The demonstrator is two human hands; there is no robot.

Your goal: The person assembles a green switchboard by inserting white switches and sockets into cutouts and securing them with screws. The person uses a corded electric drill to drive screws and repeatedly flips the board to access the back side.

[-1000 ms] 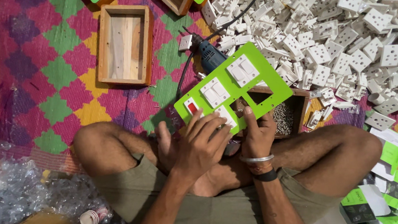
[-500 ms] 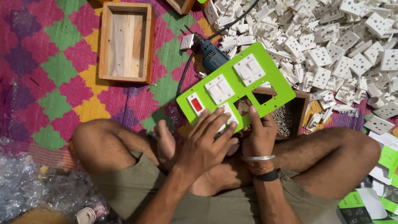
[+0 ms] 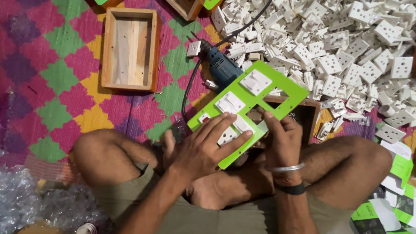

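I sit cross-legged on a patterned mat and hold a green switchboard plate (image 3: 279, 83) over my lap. White switch and socket modules (image 3: 255, 81) are fitted in some of its cutouts. One rectangular cutout is open. My left hand (image 3: 205, 147) lies flat on the plate's near left corner, fingers spread over a white module. My right hand (image 3: 282, 138) grips the plate's near edge from below, thumb on top. A wooden box (image 3: 313, 110) sits under the plate's far side.
A blue electric drill (image 3: 221, 66) with a black cord lies just beyond the plate. A large heap of white socket modules (image 3: 351, 29) fills the right. An empty wooden box (image 3: 131, 48) lies at left. Green plates (image 3: 403, 170) are stacked at right, clear plastic wrap (image 3: 4, 200) at left.
The green plate has shifted slightly right and tilted. My left hand fingers have spread wider across its near corner. My right hand keeps its hold.
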